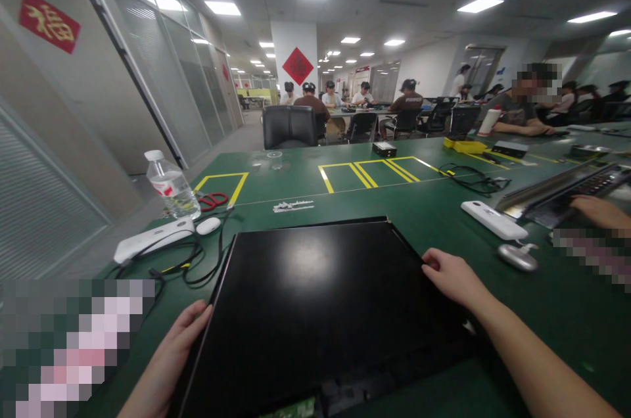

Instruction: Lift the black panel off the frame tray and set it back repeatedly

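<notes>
The setting is a bright open office, with a green worktop (pixel 566 326) marked in yellow tape (pixel 362 175) and other people seated at tables beyond it. The fingers of the left hand (pixel 185 326) are closed on the left edge of a black panel (pixel 315 286); the fingers of the right hand (pixel 448 273) pinch its right edge. The panel lies directly in front of the person, between both hands, glossy face up. (Whether its underside is lifted or resting cannot be told.)

Hazard 1: slipping. The grip appears limited to the rims, so uneven force from one hand could let a corner drop or twist the panel.

Hazard 2: damage at the near end. A green circuit board (pixel 290 408) shows there, partly cut off from view; pressure or scraping could harm it.

Hazard 3: snagging. Black cables (pixel 197 270) lie just beside the left edge, near a white box (pixel 155 240) and a white mouse (pixel 208 226); a sideways shift could catch them. The water bottle (pixel 172 188) behind, if knocked, could spill toward the electronics.

Hazard 4: scratching. Small pale scraps (pixel 293 206) beyond the far edge could mark a surface slid over them.
</notes>
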`<state>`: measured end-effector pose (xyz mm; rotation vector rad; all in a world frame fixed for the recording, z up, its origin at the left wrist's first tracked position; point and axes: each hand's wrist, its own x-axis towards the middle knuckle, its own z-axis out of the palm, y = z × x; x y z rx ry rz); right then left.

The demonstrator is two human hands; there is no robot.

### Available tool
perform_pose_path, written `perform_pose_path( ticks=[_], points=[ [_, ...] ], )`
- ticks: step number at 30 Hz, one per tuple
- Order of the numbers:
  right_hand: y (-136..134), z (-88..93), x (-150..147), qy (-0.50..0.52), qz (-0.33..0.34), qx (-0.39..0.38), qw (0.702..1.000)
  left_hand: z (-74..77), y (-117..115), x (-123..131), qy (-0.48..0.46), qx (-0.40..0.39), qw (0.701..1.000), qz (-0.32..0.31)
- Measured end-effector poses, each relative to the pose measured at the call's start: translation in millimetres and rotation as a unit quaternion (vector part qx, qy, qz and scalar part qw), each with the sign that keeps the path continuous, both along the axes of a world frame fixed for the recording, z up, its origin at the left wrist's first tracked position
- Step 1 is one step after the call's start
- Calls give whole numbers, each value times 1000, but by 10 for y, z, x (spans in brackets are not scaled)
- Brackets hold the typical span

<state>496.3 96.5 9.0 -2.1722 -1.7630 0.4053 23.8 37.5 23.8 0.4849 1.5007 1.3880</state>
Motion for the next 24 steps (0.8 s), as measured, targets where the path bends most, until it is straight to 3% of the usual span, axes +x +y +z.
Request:
perform_pose_path(
  ticks=[5, 12, 17, 24],
  points=[
    [3, 2, 8, 5, 0, 6, 1000, 83, -93, 62, -32, 9, 999, -39],
    [-13, 26, -7, 4, 3, -7, 1000, 243, -123, 83, -74, -43, 992, -87],
    [-18, 28, -18, -5, -6, -4, 1000, 368, -123, 96, -31, -64, 993, -96],
    [-14, 39, -19, -2, 0, -5, 1000, 310, -104, -44, -1, -50, 990, -131]
  ],
)
